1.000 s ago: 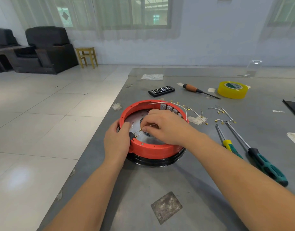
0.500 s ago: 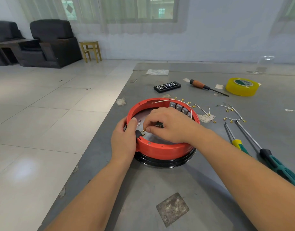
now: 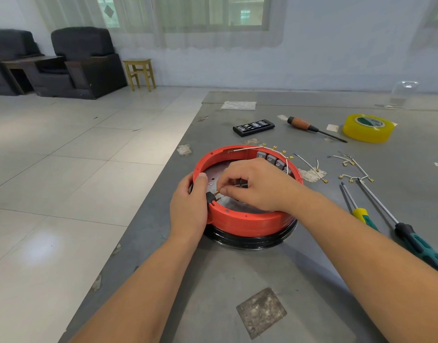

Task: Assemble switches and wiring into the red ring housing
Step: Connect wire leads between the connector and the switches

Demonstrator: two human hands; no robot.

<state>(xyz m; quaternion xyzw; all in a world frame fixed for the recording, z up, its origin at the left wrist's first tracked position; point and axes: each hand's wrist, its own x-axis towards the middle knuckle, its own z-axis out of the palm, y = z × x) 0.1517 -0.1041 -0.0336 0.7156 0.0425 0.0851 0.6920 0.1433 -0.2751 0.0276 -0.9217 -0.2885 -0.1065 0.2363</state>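
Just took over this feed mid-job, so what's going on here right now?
A person is wiring up the red ring housing on the grey table. The left hand grips the housing's near-left rim beside a black switch. The right hand reaches inside, pinching a small brass terminal at that switch. Grey switches already sit along the far wall. Spare wires and screwdrivers lie to the right.

Left hand at the ring's 9 o'clock, fingers curled on its wall, thumb over the rim, right hand reaching in from 4 o'clock, fingertips pinching a small brass terminal, both forearms extended
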